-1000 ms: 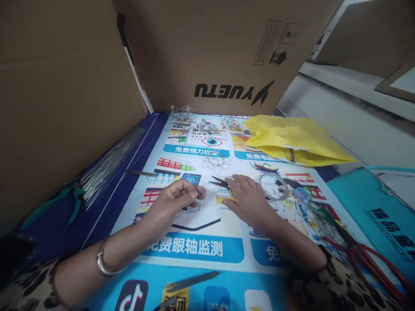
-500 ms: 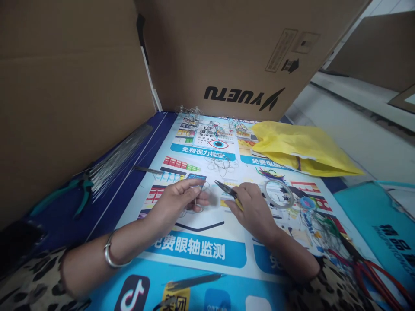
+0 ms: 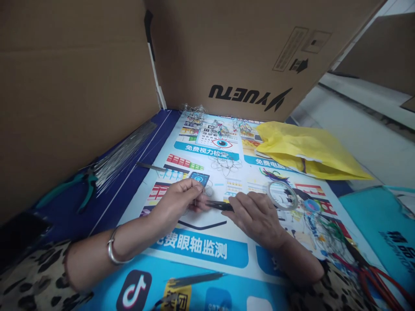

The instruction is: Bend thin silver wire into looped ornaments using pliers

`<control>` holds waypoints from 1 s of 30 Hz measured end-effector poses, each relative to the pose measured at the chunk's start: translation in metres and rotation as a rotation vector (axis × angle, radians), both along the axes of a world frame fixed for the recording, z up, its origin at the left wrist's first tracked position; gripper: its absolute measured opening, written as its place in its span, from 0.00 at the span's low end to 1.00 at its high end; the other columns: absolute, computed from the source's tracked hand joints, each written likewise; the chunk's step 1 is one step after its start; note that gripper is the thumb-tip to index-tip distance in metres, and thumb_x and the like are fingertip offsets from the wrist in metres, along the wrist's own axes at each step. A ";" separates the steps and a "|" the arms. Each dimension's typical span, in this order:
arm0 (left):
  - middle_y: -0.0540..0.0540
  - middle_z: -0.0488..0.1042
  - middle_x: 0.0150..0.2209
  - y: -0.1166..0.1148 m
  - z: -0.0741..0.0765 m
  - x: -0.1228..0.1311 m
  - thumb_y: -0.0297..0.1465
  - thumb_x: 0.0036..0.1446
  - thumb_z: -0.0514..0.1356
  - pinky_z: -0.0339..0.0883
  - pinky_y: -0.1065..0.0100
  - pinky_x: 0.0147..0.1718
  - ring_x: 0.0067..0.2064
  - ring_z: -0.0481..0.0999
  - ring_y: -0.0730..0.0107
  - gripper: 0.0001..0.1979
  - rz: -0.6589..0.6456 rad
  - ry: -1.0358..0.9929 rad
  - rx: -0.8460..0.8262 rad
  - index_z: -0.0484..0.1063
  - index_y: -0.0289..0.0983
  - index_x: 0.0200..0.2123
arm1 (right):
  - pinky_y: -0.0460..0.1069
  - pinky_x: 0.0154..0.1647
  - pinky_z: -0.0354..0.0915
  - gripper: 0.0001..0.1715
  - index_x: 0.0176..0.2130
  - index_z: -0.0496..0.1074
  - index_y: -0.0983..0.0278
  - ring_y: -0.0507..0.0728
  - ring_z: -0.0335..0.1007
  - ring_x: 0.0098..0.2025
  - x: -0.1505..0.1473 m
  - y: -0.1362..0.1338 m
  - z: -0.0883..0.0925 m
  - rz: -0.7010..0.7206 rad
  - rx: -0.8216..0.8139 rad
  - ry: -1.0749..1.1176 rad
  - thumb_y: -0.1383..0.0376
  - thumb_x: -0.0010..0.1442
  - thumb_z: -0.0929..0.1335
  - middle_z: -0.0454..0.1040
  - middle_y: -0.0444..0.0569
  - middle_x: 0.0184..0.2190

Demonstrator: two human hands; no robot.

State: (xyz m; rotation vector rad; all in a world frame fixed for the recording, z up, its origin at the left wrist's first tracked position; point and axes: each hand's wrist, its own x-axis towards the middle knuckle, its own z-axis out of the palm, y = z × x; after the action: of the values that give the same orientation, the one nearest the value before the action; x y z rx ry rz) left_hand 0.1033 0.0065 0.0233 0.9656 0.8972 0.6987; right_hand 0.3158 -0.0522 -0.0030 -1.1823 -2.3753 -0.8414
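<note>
1. At my far left, a dark object (image 3: 26, 233) is cut off by the edge of the view; I can't tell what it is.
2. Next to it, the teal-handled pliers (image 3: 65, 190) lie on the blue part of the surface (image 3: 118, 203), their nose hard to make out against the wire ends.
3. A bundle of straight wires (image 3: 121, 151) fans out just beside them, too fine for me to count.
4. The left hand (image 3: 181, 196) is pinched, thumb against forefinger, on a wire piece (image 3: 209, 191); this sits over the middle of the printed sheet (image 3: 207, 226), and much of it is hidden by the fingers.
5. Beyond it lies a looped wire shape (image 3: 226, 164), its thin strands blending into the print.
6. The right hand (image 3: 254, 216) is curled firmly around the dark-nosed pliers (image 3: 220, 205), covering the handles. Their tips reach the left fingers; I can't tell whether they bite on wire.
7. Just right of that hand, a clear ring (image 3: 295, 199) lies flat, the print showing through its middle.
8. Farther back, the yellow bag (image 3: 311, 149) lies on its side, contents out of my sight.
9. At the right, the red-handled scissors (image 3: 363, 280) are partly hidden by the sleeve (image 3: 337, 285), and the teal bag (image 3: 372, 220) runs out of view.
</note>
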 end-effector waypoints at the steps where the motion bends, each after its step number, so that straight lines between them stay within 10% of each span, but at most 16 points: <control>1: 0.50 0.72 0.24 -0.001 0.000 0.000 0.37 0.54 0.59 0.63 0.74 0.25 0.27 0.76 0.72 0.11 -0.002 0.001 -0.005 0.65 0.34 0.28 | 0.53 0.41 0.56 0.15 0.43 0.69 0.63 0.58 0.63 0.40 -0.001 -0.001 0.000 0.006 0.008 -0.011 0.58 0.57 0.67 0.74 0.51 0.35; 30: 0.52 0.70 0.23 0.004 0.002 -0.002 0.35 0.56 0.55 0.64 0.73 0.26 0.24 0.70 0.76 0.09 -0.131 0.122 0.219 0.64 0.35 0.27 | 0.52 0.34 0.58 0.11 0.35 0.69 0.65 0.56 0.61 0.32 -0.007 0.000 0.005 0.034 -0.276 0.053 0.59 0.60 0.64 0.71 0.49 0.28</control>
State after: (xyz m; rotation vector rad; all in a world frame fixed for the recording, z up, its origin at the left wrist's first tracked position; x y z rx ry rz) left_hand 0.1016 0.0104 0.0251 1.2619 0.8669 0.6399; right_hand 0.3088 -0.0522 0.0017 -1.2435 -2.5184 -0.4757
